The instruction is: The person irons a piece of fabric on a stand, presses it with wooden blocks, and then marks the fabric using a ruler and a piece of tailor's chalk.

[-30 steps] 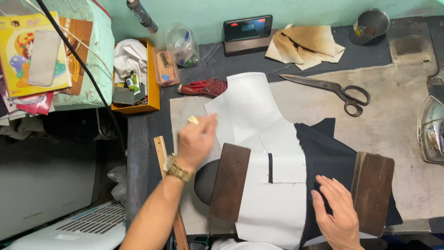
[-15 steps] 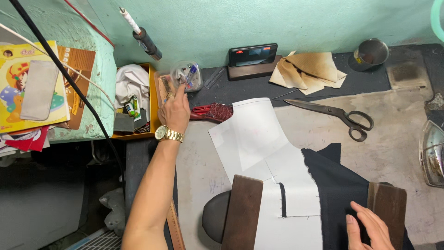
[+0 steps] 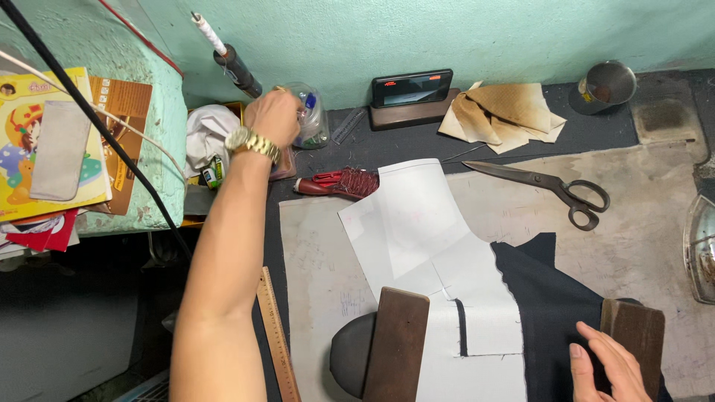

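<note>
My left hand (image 3: 274, 117), a gold watch on its wrist, reaches far back to a clear plastic jar (image 3: 311, 115) by the wall, fingers curled at its side; what they hold is hidden. My right hand (image 3: 607, 368) lies flat, fingers apart, on the dark fabric (image 3: 551, 305) at the bottom right, touching a brown wooden block (image 3: 634, 335). A white paper pattern (image 3: 417, 223) overlaps the fabric. A second wooden block (image 3: 395, 346) rests across the pattern's lower part, over a dark rounded pad (image 3: 350, 353).
Black-handled scissors (image 3: 551, 186) lie right of the pattern. A red brush-like tool (image 3: 339, 182) and a wooden ruler (image 3: 275, 335) are on the left. A phone on a stand (image 3: 412, 88), scorched paper (image 3: 506, 112) and a metal cup (image 3: 607, 83) line the back. An iron (image 3: 700, 246) is at the right edge.
My left hand left the pattern, where it pinched a small pale piece, and stretched back and left to the jar. My right hand stayed on the fabric.
</note>
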